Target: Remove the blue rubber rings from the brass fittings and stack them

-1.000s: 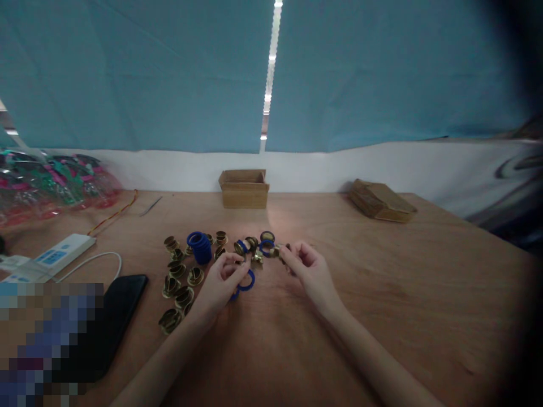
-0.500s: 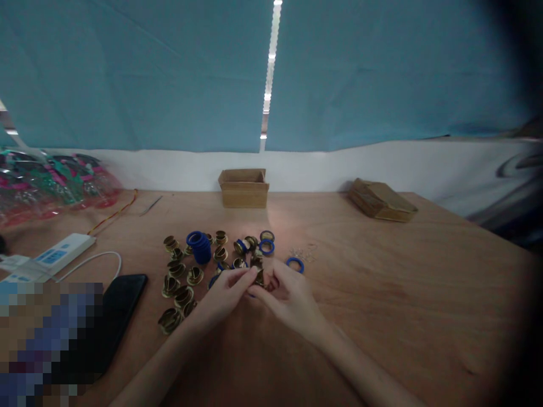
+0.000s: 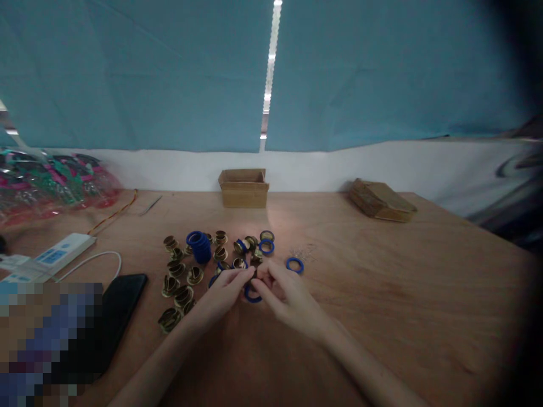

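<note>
Over the middle of the table, my left hand [image 3: 229,287] is closed in a pinch, its fingertips on a small brass-coloured fitting [image 3: 255,272] that is mostly hidden. My right hand [image 3: 291,294] comes in from the other side, thumb and forefinger closed close to the same spot; what they hold is hidden. Just below the fingertips shows a blue ring [image 3: 253,294]; whether it is held or lying on the table I cannot tell. Beyond the hands lie several brass fittings, some with blue rings around them, and a loose blue ring [image 3: 294,265] lies to the right.
A stack of blue rings [image 3: 199,247] stands among several brass fittings [image 3: 195,275] on the left. Small clear bits [image 3: 306,252] are scattered to the right. Farther back are an open cardboard box [image 3: 245,195] and another box [image 3: 382,200]. A black phone [image 3: 121,305] and power strip [image 3: 63,251] lie left.
My right fingers have shifted slightly left and curled in. The brass fitting between my hands is now mostly covered, and more of the blue ring below them shows.
</note>
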Demonstrator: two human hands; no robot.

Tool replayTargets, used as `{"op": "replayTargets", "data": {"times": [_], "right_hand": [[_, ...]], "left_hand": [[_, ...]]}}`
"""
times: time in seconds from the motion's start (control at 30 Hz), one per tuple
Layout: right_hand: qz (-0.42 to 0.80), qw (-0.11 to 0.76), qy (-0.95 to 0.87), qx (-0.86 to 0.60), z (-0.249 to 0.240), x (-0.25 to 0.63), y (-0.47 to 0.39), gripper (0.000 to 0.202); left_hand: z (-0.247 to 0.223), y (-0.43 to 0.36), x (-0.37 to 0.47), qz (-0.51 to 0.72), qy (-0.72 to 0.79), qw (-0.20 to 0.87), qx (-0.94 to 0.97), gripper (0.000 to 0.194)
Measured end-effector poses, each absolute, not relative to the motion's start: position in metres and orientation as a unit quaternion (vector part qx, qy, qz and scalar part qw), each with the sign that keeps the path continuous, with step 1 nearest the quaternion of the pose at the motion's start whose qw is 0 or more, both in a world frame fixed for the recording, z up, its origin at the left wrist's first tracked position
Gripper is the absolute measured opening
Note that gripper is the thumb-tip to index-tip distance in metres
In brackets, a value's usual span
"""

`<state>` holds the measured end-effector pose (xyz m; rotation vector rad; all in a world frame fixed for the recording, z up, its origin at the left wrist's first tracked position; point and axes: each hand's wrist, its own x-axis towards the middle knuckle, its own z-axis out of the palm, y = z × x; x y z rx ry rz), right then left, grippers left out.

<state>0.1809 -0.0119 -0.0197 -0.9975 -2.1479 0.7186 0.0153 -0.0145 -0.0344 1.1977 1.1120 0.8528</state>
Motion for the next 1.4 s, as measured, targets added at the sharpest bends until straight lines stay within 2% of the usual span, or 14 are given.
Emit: {"op": "replayTargets", "data": {"times": [0.2, 0.53, 0.97, 1.2, 1.3, 1.4], "right_hand": [[0.29, 0.283, -0.823, -0.397, -0.019, 0.183, -0.01, 0.024], [0.295, 0.255, -0.828, -0.403, -0.022, 0.182, -0.008, 0.016], [0.27, 0.295, -0.826, -0.397, -0.026, 0.181, -0.007, 0.028], [0.325, 0.365, -0.759, -0.43, -0.017, 0.188, -0.001, 0.031], [0.261, 0.397, -0.729, -0.493, -0.017, 0.204, 0.016, 0.033], [0.127, 0.352, -0.741, -0.558, -0.024, 0.228, 0.037, 0.029]], "left_hand": [[-0.044, -0.013, 0.017, 0.387, 0.49, 0.581, 0.521, 0.044], [-0.043, -0.011, 0.02, 0.396, 0.447, 0.603, 0.529, 0.037], [-0.05, -0.012, 0.02, 0.418, 0.441, 0.61, 0.509, 0.031], [-0.049, -0.016, 0.022, 0.43, 0.426, 0.622, 0.496, 0.029], [-0.045, -0.017, 0.023, 0.42, 0.436, 0.619, 0.5, 0.031], [-0.042, -0.018, 0.024, 0.409, 0.44, 0.614, 0.513, 0.032]]}}
